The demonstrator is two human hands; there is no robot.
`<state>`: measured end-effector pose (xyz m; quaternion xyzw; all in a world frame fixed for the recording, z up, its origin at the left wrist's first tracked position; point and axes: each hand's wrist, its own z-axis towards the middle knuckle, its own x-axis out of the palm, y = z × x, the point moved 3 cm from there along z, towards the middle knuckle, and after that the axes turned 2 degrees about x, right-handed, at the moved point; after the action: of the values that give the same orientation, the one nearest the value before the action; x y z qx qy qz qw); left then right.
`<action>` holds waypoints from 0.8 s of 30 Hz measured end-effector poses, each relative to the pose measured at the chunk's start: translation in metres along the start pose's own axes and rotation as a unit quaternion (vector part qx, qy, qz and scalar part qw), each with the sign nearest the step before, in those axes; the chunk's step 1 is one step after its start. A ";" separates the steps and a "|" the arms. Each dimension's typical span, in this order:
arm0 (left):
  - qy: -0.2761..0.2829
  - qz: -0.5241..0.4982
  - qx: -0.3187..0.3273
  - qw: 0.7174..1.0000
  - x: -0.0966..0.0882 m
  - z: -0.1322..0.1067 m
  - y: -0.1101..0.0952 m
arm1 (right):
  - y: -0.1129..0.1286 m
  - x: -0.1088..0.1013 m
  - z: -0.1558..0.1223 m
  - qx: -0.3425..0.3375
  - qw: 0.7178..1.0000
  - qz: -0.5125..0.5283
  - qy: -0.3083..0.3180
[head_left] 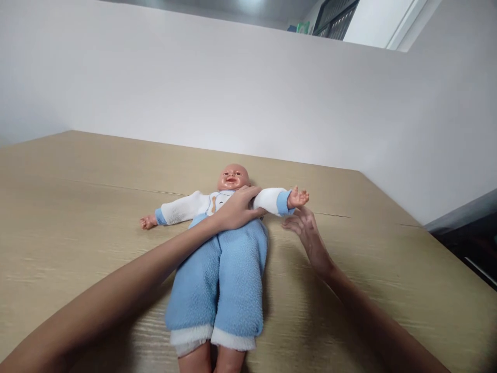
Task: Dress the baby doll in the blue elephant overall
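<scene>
A baby doll [221, 259] lies on its back on the wooden table, its head toward the far side and both arms spread. It wears light-blue fleece trousers and a white top with blue cuffs and a figure on the chest. My left hand [238, 207] reaches across the chest, with thumb and fingers around the upper part of the white sleeve [272, 200] on the right. Just below the blue cuff of that sleeve is my right hand [305, 228], its fingers loosely bent and apart, close to the doll's hand [298, 197]. Whether it touches the cuff is unclear.
The wooden table [97, 166] spreads wide around the doll, with thin seams across its top. Behind it rises a pale wall [194, 88]. A dark object [471, 233] stands beyond the table's right edge. A dark-framed window [334, 18] is at the top.
</scene>
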<state>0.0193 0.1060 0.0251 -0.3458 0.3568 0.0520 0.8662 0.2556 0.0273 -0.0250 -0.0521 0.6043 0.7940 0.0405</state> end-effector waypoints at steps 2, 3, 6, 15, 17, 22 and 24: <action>-0.029 -0.062 -0.013 0.998 -0.005 -0.003 0.000 | -0.010 0.006 -0.001 0.033 0.997 -0.054 0.042; -0.043 -0.089 -0.022 0.995 -0.008 -0.005 0.001 | -0.011 0.009 0.000 0.035 0.993 -0.090 0.072; -0.093 -0.157 -0.055 0.982 -0.015 -0.011 0.004 | -0.005 0.023 0.002 -0.012 0.974 -0.168 0.149; -0.228 -0.353 -0.140 0.896 -0.032 -0.029 0.021 | 0.015 0.092 0.003 0.022 0.991 0.018 0.131; -0.256 -0.376 -0.161 0.876 -0.037 -0.033 0.026 | 0.017 0.108 0.007 0.033 0.994 0.039 0.101; -0.302 -0.387 -0.183 0.852 -0.051 -0.044 0.038 | 0.023 0.144 0.019 0.064 0.988 0.123 0.074; -0.299 -0.376 -0.175 0.859 -0.056 -0.047 0.043 | 0.026 0.154 0.023 0.070 0.983 0.148 0.079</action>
<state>-0.0641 0.1172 0.0143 -0.5679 -0.0913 -0.1153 0.8098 0.0990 0.0425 -0.0148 -0.0220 0.6604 0.7407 -0.1216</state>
